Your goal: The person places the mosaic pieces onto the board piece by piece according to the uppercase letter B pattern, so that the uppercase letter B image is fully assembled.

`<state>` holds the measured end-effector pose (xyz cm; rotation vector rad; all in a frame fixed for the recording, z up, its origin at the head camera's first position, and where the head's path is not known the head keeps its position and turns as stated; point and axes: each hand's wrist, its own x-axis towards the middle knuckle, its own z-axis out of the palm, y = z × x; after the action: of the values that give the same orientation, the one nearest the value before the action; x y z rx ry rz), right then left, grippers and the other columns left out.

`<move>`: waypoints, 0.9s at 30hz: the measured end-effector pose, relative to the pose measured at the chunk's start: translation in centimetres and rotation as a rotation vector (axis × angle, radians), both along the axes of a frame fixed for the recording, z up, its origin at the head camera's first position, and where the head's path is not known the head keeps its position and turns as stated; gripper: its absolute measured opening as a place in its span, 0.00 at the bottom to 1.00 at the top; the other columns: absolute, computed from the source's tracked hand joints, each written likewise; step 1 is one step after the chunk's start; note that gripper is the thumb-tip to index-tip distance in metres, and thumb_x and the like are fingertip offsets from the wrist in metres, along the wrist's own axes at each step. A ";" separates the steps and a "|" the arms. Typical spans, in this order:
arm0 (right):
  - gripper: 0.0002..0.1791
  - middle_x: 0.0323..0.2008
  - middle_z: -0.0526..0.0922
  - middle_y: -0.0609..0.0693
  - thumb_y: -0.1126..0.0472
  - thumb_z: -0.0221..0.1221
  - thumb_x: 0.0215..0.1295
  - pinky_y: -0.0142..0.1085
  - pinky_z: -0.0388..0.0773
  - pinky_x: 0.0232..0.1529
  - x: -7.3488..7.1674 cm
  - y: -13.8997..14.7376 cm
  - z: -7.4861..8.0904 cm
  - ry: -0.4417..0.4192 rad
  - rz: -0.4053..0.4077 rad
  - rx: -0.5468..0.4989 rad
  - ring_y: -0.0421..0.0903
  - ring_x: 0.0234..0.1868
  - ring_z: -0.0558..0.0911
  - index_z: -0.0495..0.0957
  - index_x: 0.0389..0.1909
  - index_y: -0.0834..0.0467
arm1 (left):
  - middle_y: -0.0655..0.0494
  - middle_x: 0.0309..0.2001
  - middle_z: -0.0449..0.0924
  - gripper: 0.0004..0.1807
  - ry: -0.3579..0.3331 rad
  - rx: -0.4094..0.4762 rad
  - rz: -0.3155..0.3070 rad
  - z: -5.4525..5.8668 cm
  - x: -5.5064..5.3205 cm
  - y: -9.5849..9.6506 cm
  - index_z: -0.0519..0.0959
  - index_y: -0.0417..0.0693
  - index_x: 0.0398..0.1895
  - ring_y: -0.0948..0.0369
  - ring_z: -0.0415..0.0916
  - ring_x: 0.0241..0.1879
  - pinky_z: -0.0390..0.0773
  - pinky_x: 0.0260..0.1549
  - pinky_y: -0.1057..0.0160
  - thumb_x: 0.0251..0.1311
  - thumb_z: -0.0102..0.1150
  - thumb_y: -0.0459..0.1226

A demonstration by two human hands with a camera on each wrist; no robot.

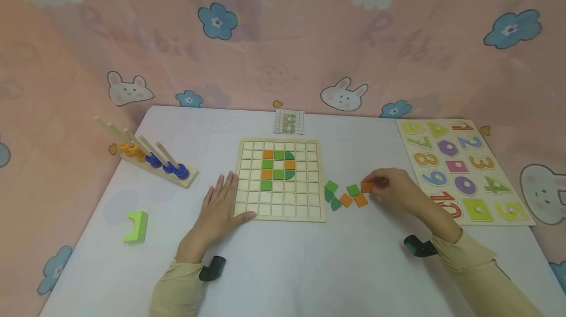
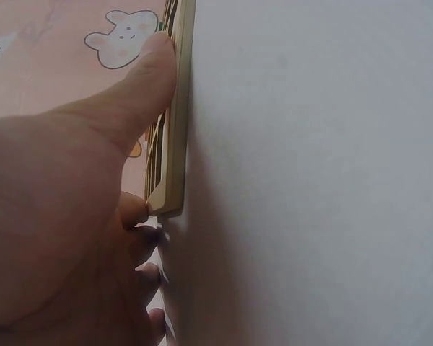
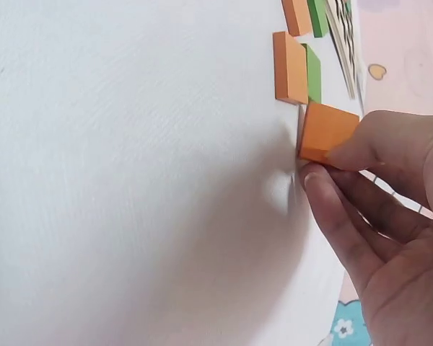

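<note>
A wooden grid board (image 1: 305, 199) lies mid-table, with orange and green tiles set in its cells in a P-like shape. My left hand (image 1: 217, 204) rests at the board's lower left corner, fingers straight along its side and thumb on the front edge; the left wrist view shows the thumb (image 2: 155, 76) against the rim. To the right of the board, my right hand (image 1: 395, 189) pinches an orange square tile (image 3: 328, 132) between thumb and fingers. Beside it lie loose pieces: orange squares (image 1: 346, 200), green squares (image 1: 331, 186) and dark green rounded pieces (image 1: 336, 203).
A small pattern card (image 1: 289, 122) lies behind the board. At the left are a wooden peg stacker (image 1: 155, 162) with orange and blue rings and a light green block (image 1: 138, 227). A number and shape puzzle board (image 1: 466, 172) lies at the right, close to my right forearm.
</note>
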<state>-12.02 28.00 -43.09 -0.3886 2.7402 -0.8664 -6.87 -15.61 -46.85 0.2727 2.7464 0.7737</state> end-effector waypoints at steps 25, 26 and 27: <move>0.08 0.44 0.91 0.54 0.69 0.68 0.69 0.32 0.83 0.44 -0.7 -9.8 -1.9 0.147 0.044 -0.259 0.46 0.41 0.84 0.85 0.47 0.62 | 0.42 0.88 0.35 0.60 0.000 0.008 0.016 0.1 0.1 0.0 0.40 0.39 0.87 0.40 0.28 0.87 0.35 0.83 0.33 0.69 0.67 0.55; 0.08 0.43 0.90 0.54 0.69 0.69 0.68 0.30 0.83 0.43 -0.7 -10.2 -1.8 0.144 0.039 -0.278 0.46 0.40 0.84 0.85 0.46 0.61 | 0.42 0.88 0.35 0.60 -0.002 0.005 0.016 0.1 0.1 0.0 0.40 0.39 0.87 0.41 0.28 0.87 0.34 0.83 0.34 0.69 0.67 0.55; 0.08 0.42 0.90 0.54 0.68 0.69 0.68 0.29 0.82 0.42 -0.8 -10.6 -1.8 0.138 0.033 -0.295 0.46 0.40 0.84 0.85 0.45 0.61 | 0.41 0.87 0.35 0.60 0.002 0.007 0.015 0.1 0.1 0.0 0.40 0.38 0.87 0.40 0.29 0.87 0.35 0.83 0.33 0.68 0.67 0.55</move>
<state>-12.80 17.43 -44.89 -0.5663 2.7215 -1.2843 -6.76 -15.59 -46.73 0.2542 2.7512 0.7881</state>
